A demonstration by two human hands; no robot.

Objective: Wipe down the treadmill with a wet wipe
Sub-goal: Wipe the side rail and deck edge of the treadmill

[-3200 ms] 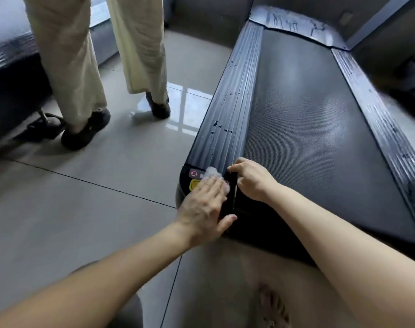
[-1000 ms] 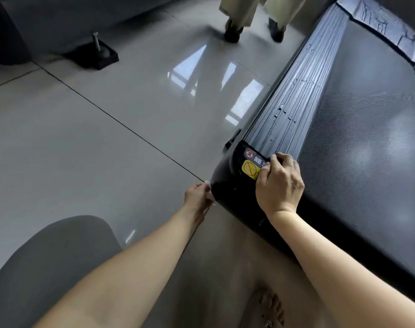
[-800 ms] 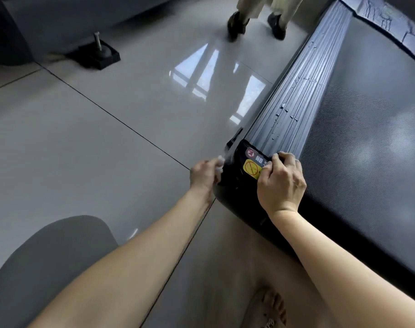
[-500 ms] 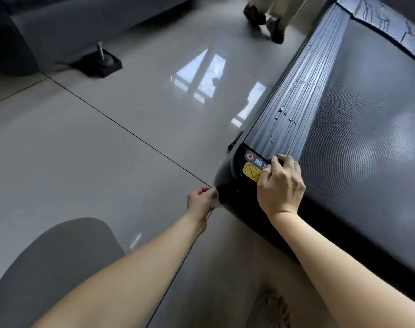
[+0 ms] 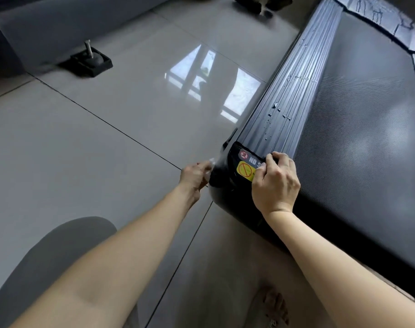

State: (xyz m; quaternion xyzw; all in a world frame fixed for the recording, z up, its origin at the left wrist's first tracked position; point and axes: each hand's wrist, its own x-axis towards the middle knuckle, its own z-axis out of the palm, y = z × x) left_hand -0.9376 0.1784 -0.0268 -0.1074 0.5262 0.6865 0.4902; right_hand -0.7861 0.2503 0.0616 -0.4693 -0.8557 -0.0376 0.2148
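Wet wipe (image 5: 210, 165): small pale wad, blurred, pinched in the left hand (image 5: 194, 177) and pressed against the outer side of the treadmill's (image 5: 358, 129) rear corner cap, low down near the floor. Only a scrap of it shows past the fingertips.

Left hand: fingers curled round the wipe, knuckles toward the camera, arm reaching in from lower left.

Right hand (image 5: 276, 183): on top of the same corner, fingers curled over the edge where the ribbed side rail (image 5: 294, 91) ends. Holds the corner, nothing else in it. It partly covers a yellow warning sticker (image 5: 245, 170); a red round sticker (image 5: 244, 154) with white lettering sits just above that.

Side rail: water droplets (image 5: 278, 113) scattered along the grooves, mid-length. Belt (image 5: 367, 114) to the right of the rail, dark, textured.

Treadmill stands on glossy grey floor tiles (image 5: 83, 150) with a window reflection beside the rail. Black square foot pad with a metal bolt (image 5: 89, 60) upper left, well apart from the treadmill. Another person's dark shoes (image 5: 261, 3) at the top edge. Bare foot (image 5: 273, 306) at the bottom, close to the treadmill's rear end.
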